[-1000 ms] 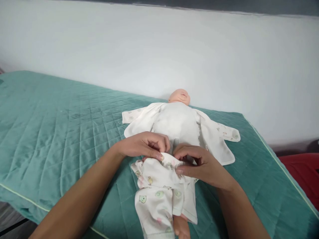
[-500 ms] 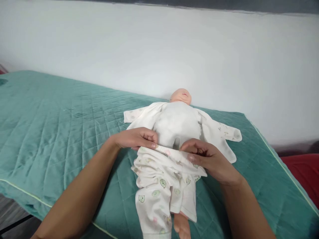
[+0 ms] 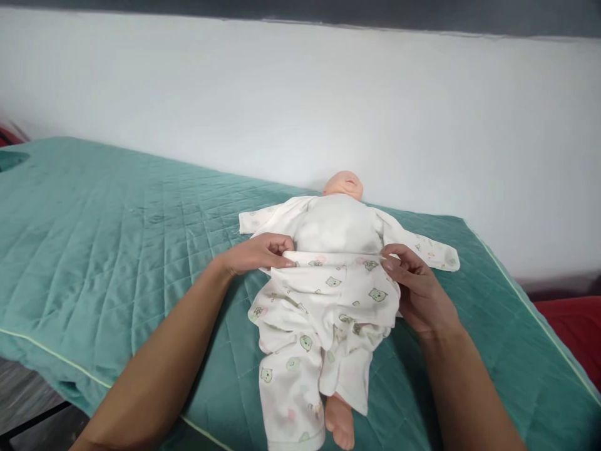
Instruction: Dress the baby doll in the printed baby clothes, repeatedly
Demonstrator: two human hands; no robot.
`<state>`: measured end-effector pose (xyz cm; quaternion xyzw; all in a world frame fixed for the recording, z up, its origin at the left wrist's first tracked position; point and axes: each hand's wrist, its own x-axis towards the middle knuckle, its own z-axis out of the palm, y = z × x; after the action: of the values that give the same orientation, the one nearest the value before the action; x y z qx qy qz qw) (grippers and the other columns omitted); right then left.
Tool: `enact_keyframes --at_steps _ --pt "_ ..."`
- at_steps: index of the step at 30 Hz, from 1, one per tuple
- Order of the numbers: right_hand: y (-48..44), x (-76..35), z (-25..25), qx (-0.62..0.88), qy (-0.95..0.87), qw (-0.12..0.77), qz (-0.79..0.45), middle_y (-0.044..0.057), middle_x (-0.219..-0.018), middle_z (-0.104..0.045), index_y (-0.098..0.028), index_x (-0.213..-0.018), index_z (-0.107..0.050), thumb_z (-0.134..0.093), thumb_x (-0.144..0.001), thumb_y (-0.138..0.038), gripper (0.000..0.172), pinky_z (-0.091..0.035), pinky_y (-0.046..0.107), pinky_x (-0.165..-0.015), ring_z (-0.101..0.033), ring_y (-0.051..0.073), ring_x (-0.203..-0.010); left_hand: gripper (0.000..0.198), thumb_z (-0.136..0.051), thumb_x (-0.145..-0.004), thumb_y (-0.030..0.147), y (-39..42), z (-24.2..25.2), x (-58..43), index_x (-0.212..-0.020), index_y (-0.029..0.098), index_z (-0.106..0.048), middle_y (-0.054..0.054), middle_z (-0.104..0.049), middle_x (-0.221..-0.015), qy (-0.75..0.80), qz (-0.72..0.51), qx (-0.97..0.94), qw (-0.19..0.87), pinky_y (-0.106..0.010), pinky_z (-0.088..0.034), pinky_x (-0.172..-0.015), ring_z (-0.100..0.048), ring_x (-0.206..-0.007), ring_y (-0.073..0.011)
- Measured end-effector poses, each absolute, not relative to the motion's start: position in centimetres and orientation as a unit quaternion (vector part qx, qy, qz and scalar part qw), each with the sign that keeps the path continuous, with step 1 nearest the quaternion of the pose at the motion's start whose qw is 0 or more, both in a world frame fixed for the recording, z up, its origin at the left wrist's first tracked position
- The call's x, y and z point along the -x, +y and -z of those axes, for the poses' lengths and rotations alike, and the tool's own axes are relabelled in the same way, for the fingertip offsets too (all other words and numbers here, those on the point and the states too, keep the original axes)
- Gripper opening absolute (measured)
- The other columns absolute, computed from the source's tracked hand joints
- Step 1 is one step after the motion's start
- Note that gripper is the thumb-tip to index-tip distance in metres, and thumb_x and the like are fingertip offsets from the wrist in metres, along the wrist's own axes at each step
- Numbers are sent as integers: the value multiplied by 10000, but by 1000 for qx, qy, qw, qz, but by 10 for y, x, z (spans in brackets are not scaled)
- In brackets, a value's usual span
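A baby doll point(image 3: 344, 183) lies on its back, its head toward the wall and its feet toward me. White baby pants point(image 3: 328, 300) printed with green animal faces cover its hips and legs. My left hand point(image 3: 263, 252) pinches the waistband at its left end, and my right hand point(image 3: 413, 279) pinches the right end, so the band stretches straight across the belly. Above it, the doll's white torso point(image 3: 338, 225) shows between the spread sides of a white long-sleeved top point(image 3: 422, 244). One bare foot point(image 3: 340, 423) sticks out of the right pant leg; the other foot is hidden.
Under the doll is a green quilted cover point(image 3: 141, 250) with pale piping along its edges. A white wall point(image 3: 300, 106) rises directly behind. Something red point(image 3: 570, 332) stands beyond the right edge, and a dark metal bar point(image 3: 35, 421) shows at lower left.
Both hands have pulled the waistband up the doll's belly, covering the dark slot in the torso. My right hand has moved outward, and the bunched front of the pants is now spread flatter.
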<state>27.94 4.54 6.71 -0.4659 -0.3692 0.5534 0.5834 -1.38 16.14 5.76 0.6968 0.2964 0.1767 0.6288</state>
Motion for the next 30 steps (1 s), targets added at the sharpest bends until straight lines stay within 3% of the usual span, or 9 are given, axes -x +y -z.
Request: enact_keyframes --at_steps 8,13,21,30 --pt "50 -265 -65 511 -366 635 -450 -53 -583 -548 -228 -820 -703 -874 -672 -322 245 -353 212 -482 -460 79 -525 355 -753 -775 431 163 -48 4 -741 170 -514 51 -459 -633 328 -307 -653 610 -188 -292 -503 -412 -555 -69" --pt "56 -272 -59 525 -323 639 -459 -35 -622 -618 -227 -823 -714 -900 -620 -310 288 -395 234 -504 -523 106 -552 365 -734 -771 474 166 -42 -3 -770 178 -520 47 -489 -658 365 -370 -642 564 -202 -322 -527 -437 -574 -86" --pt "58 -290 -56 546 -398 539 -503 -26 -729 -627 -213 -883 -720 -860 -703 -336 259 -418 210 -581 -547 92 -652 346 -561 -891 535 167 -46 1 -851 192 -556 39 -451 -708 358 -215 -752 509 -217 -269 -525 -363 -597 -92" --pt "54 -300 -59 583 -509 456 -440 -2 -958 -629 -235 -989 -645 -739 -744 -254 263 -434 241 -666 -564 138 -805 153 -603 -797 277 163 -52 1 -907 193 -539 25 -528 -779 327 -150 -762 539 -206 -325 -553 -470 -670 -116"
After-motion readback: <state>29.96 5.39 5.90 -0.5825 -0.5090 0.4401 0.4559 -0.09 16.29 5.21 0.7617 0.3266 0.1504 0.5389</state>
